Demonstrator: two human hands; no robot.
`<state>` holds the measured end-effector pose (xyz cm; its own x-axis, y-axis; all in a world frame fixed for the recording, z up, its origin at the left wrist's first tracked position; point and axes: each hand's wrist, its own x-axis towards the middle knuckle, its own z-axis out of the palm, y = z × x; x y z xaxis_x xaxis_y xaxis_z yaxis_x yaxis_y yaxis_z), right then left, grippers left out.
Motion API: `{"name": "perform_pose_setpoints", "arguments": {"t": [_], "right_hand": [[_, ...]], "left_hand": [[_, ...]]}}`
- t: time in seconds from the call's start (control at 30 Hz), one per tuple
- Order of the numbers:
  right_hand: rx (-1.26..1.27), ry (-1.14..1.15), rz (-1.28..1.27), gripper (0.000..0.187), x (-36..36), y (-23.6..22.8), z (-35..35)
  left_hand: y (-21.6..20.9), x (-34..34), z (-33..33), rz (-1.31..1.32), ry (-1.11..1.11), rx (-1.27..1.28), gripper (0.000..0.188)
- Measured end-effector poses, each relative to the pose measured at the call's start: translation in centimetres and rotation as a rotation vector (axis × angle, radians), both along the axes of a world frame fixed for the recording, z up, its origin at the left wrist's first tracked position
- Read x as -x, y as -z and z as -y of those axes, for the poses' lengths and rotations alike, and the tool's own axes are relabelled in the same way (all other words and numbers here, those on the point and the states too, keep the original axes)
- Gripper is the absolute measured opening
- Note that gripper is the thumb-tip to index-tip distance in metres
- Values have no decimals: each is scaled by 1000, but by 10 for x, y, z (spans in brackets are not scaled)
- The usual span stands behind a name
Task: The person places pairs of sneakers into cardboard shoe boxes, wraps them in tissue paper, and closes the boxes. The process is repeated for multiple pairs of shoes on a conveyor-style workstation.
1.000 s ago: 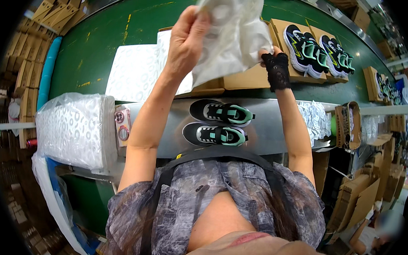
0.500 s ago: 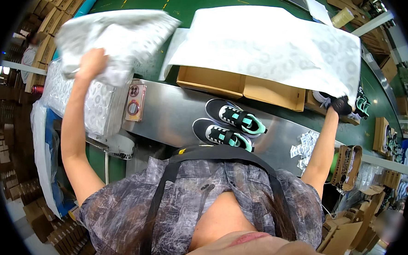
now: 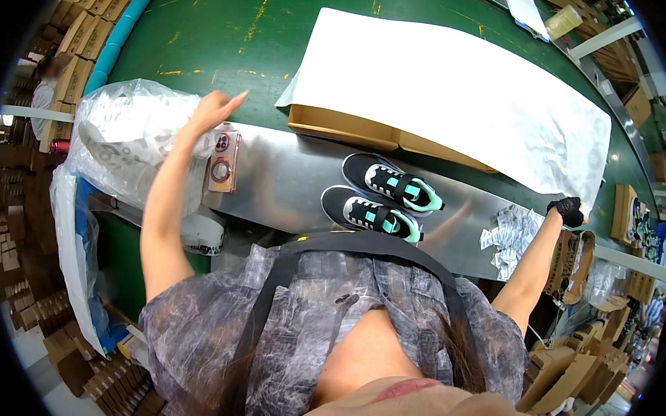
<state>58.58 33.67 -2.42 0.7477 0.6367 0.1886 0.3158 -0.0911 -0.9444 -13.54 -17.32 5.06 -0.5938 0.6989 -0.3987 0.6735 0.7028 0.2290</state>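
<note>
"Over the cardboard box [image 3: 341,127], what lies spread?"
"White paper [image 3: 460,83]; my right grip [image 3: 566,211] pinches its near right corner. My left grip [image 3: 213,112] is loose and wide, near the bagged stack [image 3: 133,141]."

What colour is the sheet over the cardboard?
The sheet is white with faint grey marks, best in head view.

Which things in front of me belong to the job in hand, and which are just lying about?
Likely part of the job:
white sheet, its edge in your right hand
cardboard box, partly under the sheet
pair of sneakers on the metal bench
plastic-wrapped stack, near your empty left hand

Probably just lying about:
flat pink package
long blue roll
yellowish roll
</note>
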Motion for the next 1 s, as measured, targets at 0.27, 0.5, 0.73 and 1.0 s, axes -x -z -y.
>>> {"name": "perform_pose_setpoints", "arguments": {"t": [0.27,0.5,0.73,1.0], "right_hand": [[-151,-514,814,65,99,-57,174],[-329,-1453,1390,19,225,-2,402],[107,-1821,12,27,312,-126,342],[447,-865,-779,51,293,-92,200]], "left_hand": [[80,-76,-113,1226,-782,-355,90],[112,-73,-117,1401,-801,-732,35],[75,-35,-116,828,-510,-966,36],[15,-23,-150,548,-117,-1283,32]]}}
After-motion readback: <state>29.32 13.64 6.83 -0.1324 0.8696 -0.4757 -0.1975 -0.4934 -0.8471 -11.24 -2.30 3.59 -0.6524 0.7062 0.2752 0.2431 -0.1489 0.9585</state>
